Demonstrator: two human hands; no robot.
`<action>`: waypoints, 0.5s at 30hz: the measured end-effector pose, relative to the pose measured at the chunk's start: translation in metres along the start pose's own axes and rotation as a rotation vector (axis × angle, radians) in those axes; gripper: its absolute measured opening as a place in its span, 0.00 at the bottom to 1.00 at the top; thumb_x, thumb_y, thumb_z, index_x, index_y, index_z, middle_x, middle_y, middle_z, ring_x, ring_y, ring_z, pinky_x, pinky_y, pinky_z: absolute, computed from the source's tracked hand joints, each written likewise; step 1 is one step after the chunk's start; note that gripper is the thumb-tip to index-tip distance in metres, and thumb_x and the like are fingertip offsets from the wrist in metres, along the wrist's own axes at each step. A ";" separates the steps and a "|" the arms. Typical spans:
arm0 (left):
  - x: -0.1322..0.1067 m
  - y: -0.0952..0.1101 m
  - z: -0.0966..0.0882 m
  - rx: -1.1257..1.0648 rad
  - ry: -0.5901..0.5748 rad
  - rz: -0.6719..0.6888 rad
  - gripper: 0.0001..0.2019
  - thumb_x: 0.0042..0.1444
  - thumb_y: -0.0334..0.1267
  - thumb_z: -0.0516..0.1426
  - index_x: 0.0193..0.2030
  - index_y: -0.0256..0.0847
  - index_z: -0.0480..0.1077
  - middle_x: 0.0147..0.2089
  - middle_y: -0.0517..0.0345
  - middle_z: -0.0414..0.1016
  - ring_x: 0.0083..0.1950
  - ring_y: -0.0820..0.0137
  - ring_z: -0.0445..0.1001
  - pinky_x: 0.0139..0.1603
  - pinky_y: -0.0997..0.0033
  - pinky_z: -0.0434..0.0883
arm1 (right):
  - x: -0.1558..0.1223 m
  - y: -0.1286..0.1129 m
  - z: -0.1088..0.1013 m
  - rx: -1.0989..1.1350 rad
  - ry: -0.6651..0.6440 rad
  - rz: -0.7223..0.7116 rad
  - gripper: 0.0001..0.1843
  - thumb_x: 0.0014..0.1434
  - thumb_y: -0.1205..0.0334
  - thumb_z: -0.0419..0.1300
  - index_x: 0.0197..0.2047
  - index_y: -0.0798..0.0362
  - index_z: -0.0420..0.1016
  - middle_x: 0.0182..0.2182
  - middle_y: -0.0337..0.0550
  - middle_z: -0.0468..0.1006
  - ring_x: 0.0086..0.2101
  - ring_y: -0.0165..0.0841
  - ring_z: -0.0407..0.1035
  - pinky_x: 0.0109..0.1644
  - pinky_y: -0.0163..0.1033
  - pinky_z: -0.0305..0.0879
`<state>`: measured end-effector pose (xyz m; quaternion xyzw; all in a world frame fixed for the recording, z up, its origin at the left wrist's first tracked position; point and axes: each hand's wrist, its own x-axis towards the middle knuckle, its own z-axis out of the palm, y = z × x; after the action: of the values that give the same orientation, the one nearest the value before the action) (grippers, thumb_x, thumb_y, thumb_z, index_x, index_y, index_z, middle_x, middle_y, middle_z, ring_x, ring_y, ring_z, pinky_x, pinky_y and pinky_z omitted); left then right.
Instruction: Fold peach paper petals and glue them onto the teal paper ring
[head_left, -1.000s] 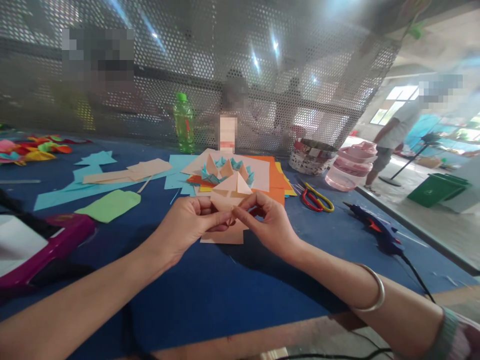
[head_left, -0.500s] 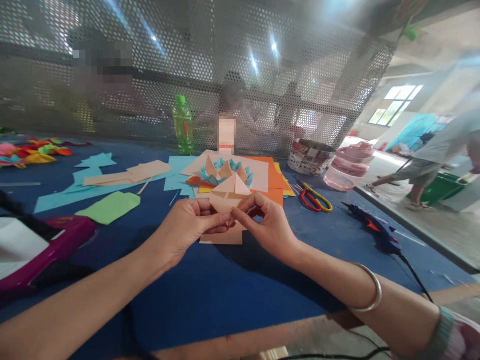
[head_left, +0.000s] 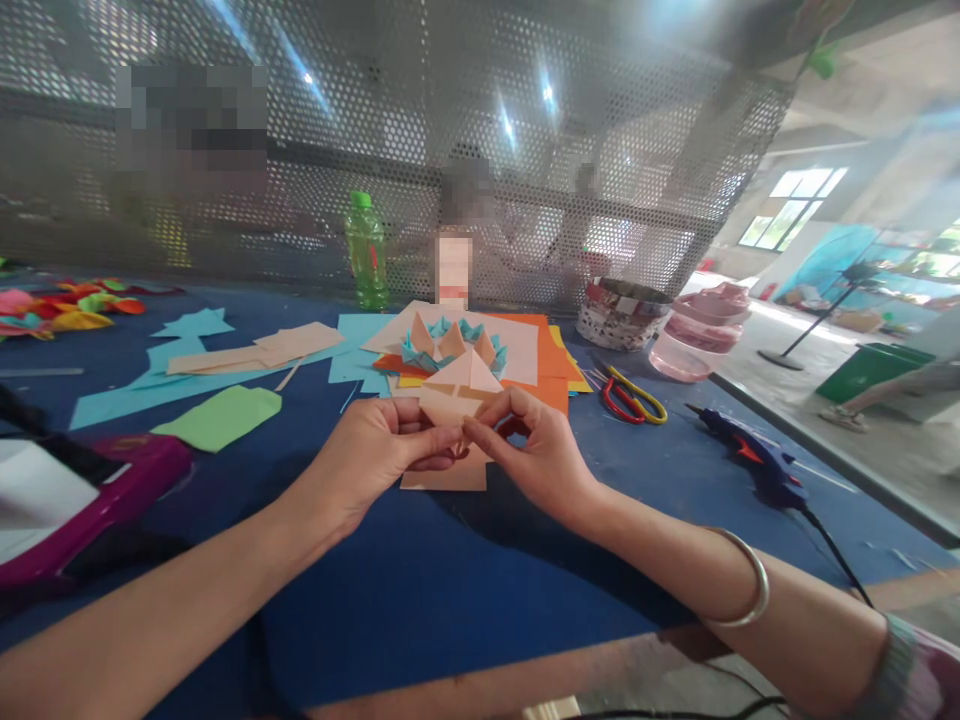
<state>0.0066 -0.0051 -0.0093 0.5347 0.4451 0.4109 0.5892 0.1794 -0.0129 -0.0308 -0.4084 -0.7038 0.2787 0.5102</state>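
Between my two hands is a folded piece of peach paper with a pointed top and creases across its front. My left hand pinches its lower left part, thumb in front and fingers curled behind. With thumb and forefinger, my right hand grips its lower right edge, close to the left thumb. Below the hands, a flat peach sheet lies on the blue table. Just behind the folded piece stands a ring of folded blue and peach paper points, resting on stacked coloured sheets.
Red-and-yellow-handled pliers and a glue gun lie to the right. Behind them are a paper-covered bowl and a pink water bottle. A green bottle stands at the back; green paper lies left.
My hands and the folded paper keep nearly the same position. At the far right, a person walking in the background has moved mostly out of view.
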 end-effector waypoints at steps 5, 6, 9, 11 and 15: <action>-0.002 -0.001 0.002 -0.017 -0.024 0.000 0.11 0.43 0.39 0.68 0.34 0.40 0.79 0.34 0.58 0.83 0.37 0.71 0.79 0.40 0.76 0.74 | 0.000 -0.002 -0.001 -0.007 0.008 0.012 0.09 0.58 0.61 0.61 0.28 0.54 0.67 0.26 0.36 0.75 0.26 0.25 0.70 0.30 0.32 0.65; -0.002 -0.001 0.002 -0.020 -0.030 0.004 0.11 0.43 0.39 0.69 0.34 0.40 0.79 0.34 0.59 0.83 0.37 0.71 0.79 0.40 0.77 0.74 | -0.001 -0.003 -0.001 -0.013 0.012 0.016 0.09 0.57 0.61 0.61 0.28 0.54 0.67 0.26 0.36 0.75 0.26 0.26 0.70 0.30 0.32 0.65; -0.003 0.000 0.002 -0.022 -0.038 0.007 0.11 0.43 0.39 0.69 0.34 0.41 0.79 0.34 0.59 0.83 0.37 0.71 0.79 0.41 0.77 0.74 | -0.001 -0.003 0.000 -0.025 0.024 0.015 0.09 0.57 0.62 0.61 0.28 0.53 0.67 0.26 0.36 0.75 0.26 0.26 0.69 0.31 0.33 0.66; -0.003 0.000 0.002 -0.015 -0.041 -0.008 0.11 0.43 0.39 0.69 0.34 0.40 0.78 0.33 0.59 0.82 0.36 0.71 0.79 0.40 0.76 0.75 | -0.001 -0.003 0.000 -0.027 0.025 0.009 0.09 0.57 0.62 0.61 0.28 0.53 0.67 0.26 0.37 0.75 0.26 0.26 0.69 0.31 0.33 0.66; -0.002 0.000 0.003 -0.019 -0.039 -0.046 0.13 0.41 0.40 0.70 0.33 0.39 0.78 0.32 0.57 0.82 0.35 0.69 0.80 0.40 0.73 0.75 | -0.002 -0.003 0.000 -0.040 0.025 0.001 0.08 0.57 0.61 0.61 0.28 0.53 0.67 0.26 0.37 0.75 0.26 0.27 0.69 0.31 0.33 0.66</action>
<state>0.0086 -0.0082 -0.0092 0.5264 0.4419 0.3911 0.6121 0.1787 -0.0158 -0.0289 -0.4224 -0.7025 0.2598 0.5104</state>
